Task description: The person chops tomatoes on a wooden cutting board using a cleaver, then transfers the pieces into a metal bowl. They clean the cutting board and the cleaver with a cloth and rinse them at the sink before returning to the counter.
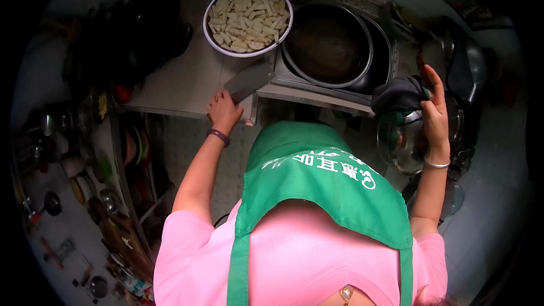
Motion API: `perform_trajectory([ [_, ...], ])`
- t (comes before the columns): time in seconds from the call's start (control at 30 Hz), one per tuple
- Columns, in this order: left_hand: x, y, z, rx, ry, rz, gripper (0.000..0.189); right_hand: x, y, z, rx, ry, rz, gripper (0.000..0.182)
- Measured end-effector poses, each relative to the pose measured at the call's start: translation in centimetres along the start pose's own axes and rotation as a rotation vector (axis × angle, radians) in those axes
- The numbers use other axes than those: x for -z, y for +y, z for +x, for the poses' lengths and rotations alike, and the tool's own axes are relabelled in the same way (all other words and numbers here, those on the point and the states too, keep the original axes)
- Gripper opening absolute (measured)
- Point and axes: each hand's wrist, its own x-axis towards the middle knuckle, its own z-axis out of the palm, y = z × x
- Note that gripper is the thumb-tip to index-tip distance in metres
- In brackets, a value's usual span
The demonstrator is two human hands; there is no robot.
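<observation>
My left hand (224, 110) rests at the counter's front edge, its fingers closed around the handle end of a cleaver (250, 80), whose broad blade lies over the counter below the bowl. My right hand (435, 112) is raised at the right, holding a dark cloth (398, 93) between thumb and fingers. A white-rimmed bowl (247, 21) full of pale cut vegetable pieces stands on the counter behind the cleaver. To its right, a large round metal basin (327, 46) with murky liquid sits in the sink.
A black wok (148, 29) stands at the back left of the counter (191, 80). The sink's metal rim (314, 100) runs along the front. A glass lid (401, 144) is beside my right forearm. Crowded shelves with dishes and a wooden board (121, 233) lie at the left.
</observation>
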Motion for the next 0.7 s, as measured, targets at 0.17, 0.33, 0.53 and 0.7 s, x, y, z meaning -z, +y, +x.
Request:
perform_trajectory([
  [0.17,-4.4,-5.2,-2.0,-0.079,0.052,0.111,0.041,1.1,1.0,-0.1,0.12,-0.054,-0.563,0.051],
  [0.33,-3.0,-5.0,-1.3,-0.222,-0.001,-0.076,0.033,-0.8,1.0,0.0,0.314,0.071,-1.066,0.038],
  [0.53,0.4,-3.6,-1.6,-0.43,-0.057,-0.42,0.032,-0.6,0.8,2.2,0.604,0.296,-1.146,0.018],
  [0.7,7.6,4.3,-0.6,-0.001,-0.826,-1.193,0.03,0.4,2.3,5.0,0.224,0.31,-0.199,0.019],
])
